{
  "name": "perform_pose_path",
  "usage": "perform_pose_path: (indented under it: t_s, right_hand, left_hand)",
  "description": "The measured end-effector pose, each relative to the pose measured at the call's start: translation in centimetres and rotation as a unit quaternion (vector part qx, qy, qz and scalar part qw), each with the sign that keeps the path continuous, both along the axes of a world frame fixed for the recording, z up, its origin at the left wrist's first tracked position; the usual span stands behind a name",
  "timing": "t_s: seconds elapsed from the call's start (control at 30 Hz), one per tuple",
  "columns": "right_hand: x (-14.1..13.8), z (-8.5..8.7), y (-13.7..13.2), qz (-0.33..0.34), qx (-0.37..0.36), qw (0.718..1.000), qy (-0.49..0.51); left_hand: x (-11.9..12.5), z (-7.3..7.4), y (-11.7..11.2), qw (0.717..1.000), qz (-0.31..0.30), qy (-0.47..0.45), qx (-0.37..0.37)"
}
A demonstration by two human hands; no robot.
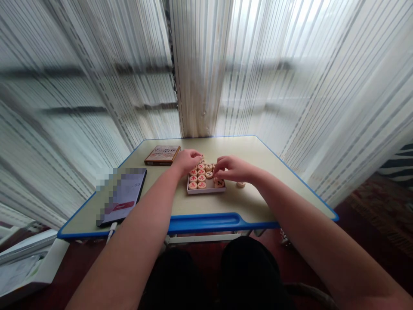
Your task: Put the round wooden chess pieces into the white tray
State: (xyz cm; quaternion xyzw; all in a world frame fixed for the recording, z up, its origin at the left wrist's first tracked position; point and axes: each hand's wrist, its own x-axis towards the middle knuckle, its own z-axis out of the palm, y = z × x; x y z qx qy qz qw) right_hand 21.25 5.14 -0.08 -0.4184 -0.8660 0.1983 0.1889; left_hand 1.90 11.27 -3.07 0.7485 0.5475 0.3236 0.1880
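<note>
Left hand (189, 162) curled narrow above round cream wooden chess pieces (201, 174) with red characters, right hand (230, 168) pinched narrow at their edge, grip unclear, pieces in a shallow white tray (206, 191) between the hands, one loose piece (240, 184) just right of the right hand on the beige counter (245, 202)

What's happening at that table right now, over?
Left hand curled over the far xiangqi pieces. Right hand, fingers down at the white tray's right side. One loose piece on the table. Flat box beyond left hand.
</note>
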Motion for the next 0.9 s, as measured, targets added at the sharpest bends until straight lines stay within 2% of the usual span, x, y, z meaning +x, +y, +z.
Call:
perform_pose_path:
  t_s: [0.13,0.33,0.4,0.47,0.53,0.6,0.67,0.77,0.9]
  right_hand:
    - [0.1,-0.2,0.2,-0.021,0.001,1.0,-0.002]
    - [0.6,-0.2,1.0,-0.191,0.059,0.98,0.003]
    - [1.2,0.1,1.2,-0.229,0.05,0.972,-0.007]
    - [2.2,0.7,1.0,-0.257,0.001,0.966,-0.027]
    - [3.5,1.2,0.4,-0.25,-0.082,0.963,-0.061]
    - [4.7,1.5,-0.6,-0.202,-0.161,0.961,-0.105]
    - [5.5,1.3,-1.6,-0.168,-0.2,0.957,-0.124]
    - [6.1,0.4,-2.7,-0.149,-0.165,0.967,-0.125]
    - [5.7,0.0,-2.4,-0.174,-0.121,0.97,-0.121]
  left_hand:
    - [0.1,-0.1,-0.2,1.0,-0.002,0.002,0.005]
    - [0.0,-0.4,0.1,1.0,0.007,0.008,0.003]
    - [0.0,-0.4,0.0,1.0,0.003,0.005,-0.004]
    - [0.1,-0.3,-0.2,1.0,-0.003,0.004,-0.014]
    - [0.1,-0.1,-0.4,1.0,-0.007,0.002,-0.022]
    - [0.2,0.0,-0.6,1.0,-0.012,-0.002,-0.028]
    - [0.2,0.1,-0.7,0.999,-0.019,-0.008,-0.032]
    - [0.3,0.1,-0.7,0.999,-0.022,-0.011,-0.027]
    - [0.3,-0.1,-0.5,1.0,-0.019,-0.001,-0.014]
